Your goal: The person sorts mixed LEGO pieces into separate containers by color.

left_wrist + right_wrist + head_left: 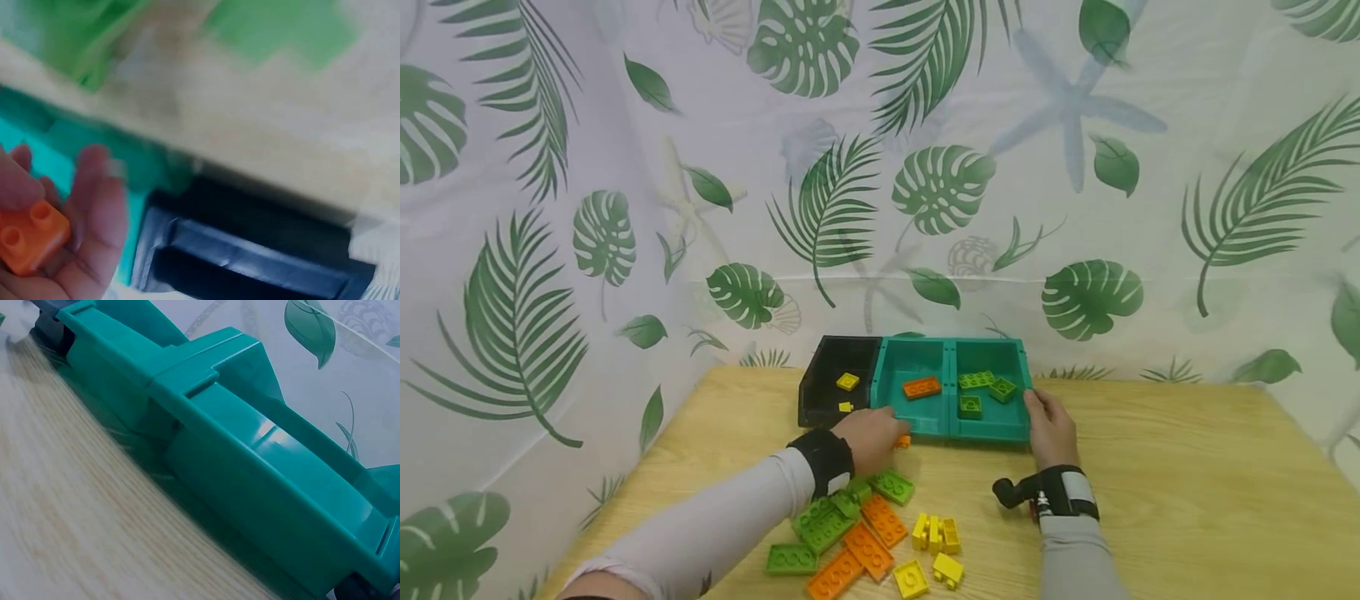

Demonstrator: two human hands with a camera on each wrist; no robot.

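Note:
My left hand pinches a small orange toy brick at the front wall of the middle teal bin. Inside that bin lies a longer orange brick. To its left, a black bin contains two yellow bricks. On the other side, the right teal bin holds several green bricks. With its fingers at the rim, my right hand grips the right side of this bin. The right wrist view shows the teal front walls but hardly any of the hand.
Loose green bricks, orange bricks and yellow bricks lie on the wooden table in front of the bins. Behind the bins hangs a leaf-patterned cloth.

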